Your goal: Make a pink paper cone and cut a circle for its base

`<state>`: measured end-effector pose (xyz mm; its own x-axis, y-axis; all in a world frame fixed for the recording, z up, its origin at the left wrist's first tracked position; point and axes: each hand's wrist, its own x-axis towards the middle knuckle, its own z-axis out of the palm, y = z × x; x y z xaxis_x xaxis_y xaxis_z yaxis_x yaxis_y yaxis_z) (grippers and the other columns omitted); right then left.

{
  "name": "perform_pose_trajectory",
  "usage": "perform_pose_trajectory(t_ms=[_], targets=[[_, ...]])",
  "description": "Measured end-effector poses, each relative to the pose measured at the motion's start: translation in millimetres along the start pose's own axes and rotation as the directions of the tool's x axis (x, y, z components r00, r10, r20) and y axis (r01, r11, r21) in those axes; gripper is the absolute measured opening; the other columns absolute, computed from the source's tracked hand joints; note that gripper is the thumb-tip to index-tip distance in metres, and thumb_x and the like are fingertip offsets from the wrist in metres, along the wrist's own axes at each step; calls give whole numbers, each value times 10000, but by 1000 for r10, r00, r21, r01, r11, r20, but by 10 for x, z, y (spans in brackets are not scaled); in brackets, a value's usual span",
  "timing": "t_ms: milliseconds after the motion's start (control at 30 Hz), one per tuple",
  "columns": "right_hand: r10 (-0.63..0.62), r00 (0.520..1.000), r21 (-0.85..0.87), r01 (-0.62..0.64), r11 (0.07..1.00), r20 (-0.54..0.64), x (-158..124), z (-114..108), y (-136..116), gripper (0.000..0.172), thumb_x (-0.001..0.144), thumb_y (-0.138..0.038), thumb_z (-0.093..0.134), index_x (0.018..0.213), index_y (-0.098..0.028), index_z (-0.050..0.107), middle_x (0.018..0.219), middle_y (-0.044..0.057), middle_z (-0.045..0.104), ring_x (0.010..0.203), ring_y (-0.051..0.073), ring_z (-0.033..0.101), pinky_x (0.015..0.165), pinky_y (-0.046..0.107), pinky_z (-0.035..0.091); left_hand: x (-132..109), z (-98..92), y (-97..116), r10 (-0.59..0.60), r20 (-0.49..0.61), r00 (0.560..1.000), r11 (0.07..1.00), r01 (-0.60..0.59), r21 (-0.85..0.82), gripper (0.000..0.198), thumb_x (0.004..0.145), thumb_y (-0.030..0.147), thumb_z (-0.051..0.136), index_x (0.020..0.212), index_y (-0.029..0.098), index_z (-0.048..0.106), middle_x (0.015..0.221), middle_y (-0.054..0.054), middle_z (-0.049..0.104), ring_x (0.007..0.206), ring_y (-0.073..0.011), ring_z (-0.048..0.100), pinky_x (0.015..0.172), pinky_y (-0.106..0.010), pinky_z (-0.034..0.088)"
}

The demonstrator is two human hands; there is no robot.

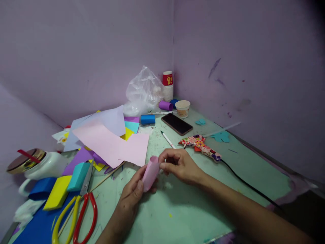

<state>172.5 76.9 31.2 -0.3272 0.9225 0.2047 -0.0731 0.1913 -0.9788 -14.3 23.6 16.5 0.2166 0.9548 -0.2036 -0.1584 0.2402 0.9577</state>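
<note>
A pink paper tube (151,174) is tilted between the fingers and thumb of my left hand (134,189), above the table. My right hand (179,166) is curled at the tube's upper right edge, thumb and forefinger pinched together. Whether those fingertips grip the tube's edge or something tiny is hard to make out. Left of my hands lie sheets of pink paper (109,142) and pale lilac paper (101,122). Scissors (85,203) with one yellow and one red handle rest at the lower left. Beyond my right hand is a flower-patterned glue gun (200,146) with a glue stick in it.
Folded blue (43,188), yellow (58,193) and turquoise (78,176) paper tubes sit at left near a white jug (50,164). Toward the corner are a phone (177,123), a paper bowl (182,108), stacked cups (168,89) and a plastic bag (144,89). A black cord (243,181) crosses the right side.
</note>
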Motion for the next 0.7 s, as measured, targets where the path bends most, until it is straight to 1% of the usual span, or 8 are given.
perform_pose_trajectory(t_ms=[100, 233, 367, 433, 533, 567, 633, 700], targets=[[192, 981, 177, -187, 966, -10, 32, -31, 46, 158, 639, -275, 704, 672, -150, 613, 572, -24, 603, 465, 101, 581, 482, 219, 467, 11, 3, 8, 33, -98, 995, 999, -32, 13, 566, 743, 507, 617, 1197, 174, 559, 1168, -113, 625, 1050, -290, 567, 840, -352, 464], [306, 951, 300, -278, 912, -50, 57, -34, 89, 263, 557, -321, 779, 646, -137, 614, 551, -18, 629, 449, 109, 604, 474, 215, 489, -16, -11, 0, 240, -195, 951, 960, -202, 194, 504, 675, 344, 737, 1125, 216, 550, 1130, -82, 624, 999, -253, 596, 812, -323, 486], [411, 910, 459, -341, 820, -58, 48, 35, 126, 302, 504, -313, 808, 626, -135, 598, 498, -15, 631, 412, 109, 596, 449, 206, 492, -53, 44, -47, 357, -211, 910, 882, -254, 396, 386, 715, 243, 701, 1058, 232, 526, 1149, -68, 578, 947, -217, 603, 793, -317, 502], [452, 891, 518, -367, 772, -42, 36, 77, 147, 295, 494, -294, 809, 614, -137, 590, 466, -12, 626, 393, 111, 590, 435, 205, 493, -64, 100, -71, 447, -269, 853, 844, -303, 442, 329, 731, 233, 681, 1012, 235, 509, 1150, -67, 561, 901, -194, 602, 749, -296, 501], [478, 878, 574, -376, 727, -30, 19, 118, 174, 250, 523, -253, 796, 620, -136, 598, 455, 3, 637, 392, 118, 598, 429, 199, 494, -75, 163, -71, 582, -407, 704, 785, -357, 506, 270, 716, 233, 693, 904, 236, 499, 1125, -60, 544, 833, -168, 579, 661, -259, 480], [483, 875, 597, -374, 710, -26, 14, 126, 181, 234, 536, -240, 790, 622, -136, 599, 459, 10, 643, 396, 121, 602, 431, 201, 497, -79, 168, -60, 620, -419, 663, 755, -361, 547, 231, 711, 231, 697, 844, 231, 508, 1081, -53, 549, 825, -169, 569, 653, -256, 472], [493, 870, 638, -372, 675, -14, 6, 138, 190, 210, 564, -224, 777, 625, -136, 596, 460, 22, 648, 407, 124, 611, 428, 193, 494, -88, 154, -26, 684, -372, 628, 673, -346, 654, 175, 711, 230, 696, 726, 219, 522, 936, -32, 564, 761, -162, 546, 639, -253, 451], [495, 869, 657, -373, 655, 0, -6, 152, 198, 201, 586, -223, 768, 627, -136, 591, 458, 28, 646, 415, 120, 614, 424, 178, 484, -96, 128, 11, 692, -319, 648, 614, -295, 733, 126, 724, 238, 689, 705, 217, 566, 764, 0, 557, 614, -133, 489, 568, -243, 406]])
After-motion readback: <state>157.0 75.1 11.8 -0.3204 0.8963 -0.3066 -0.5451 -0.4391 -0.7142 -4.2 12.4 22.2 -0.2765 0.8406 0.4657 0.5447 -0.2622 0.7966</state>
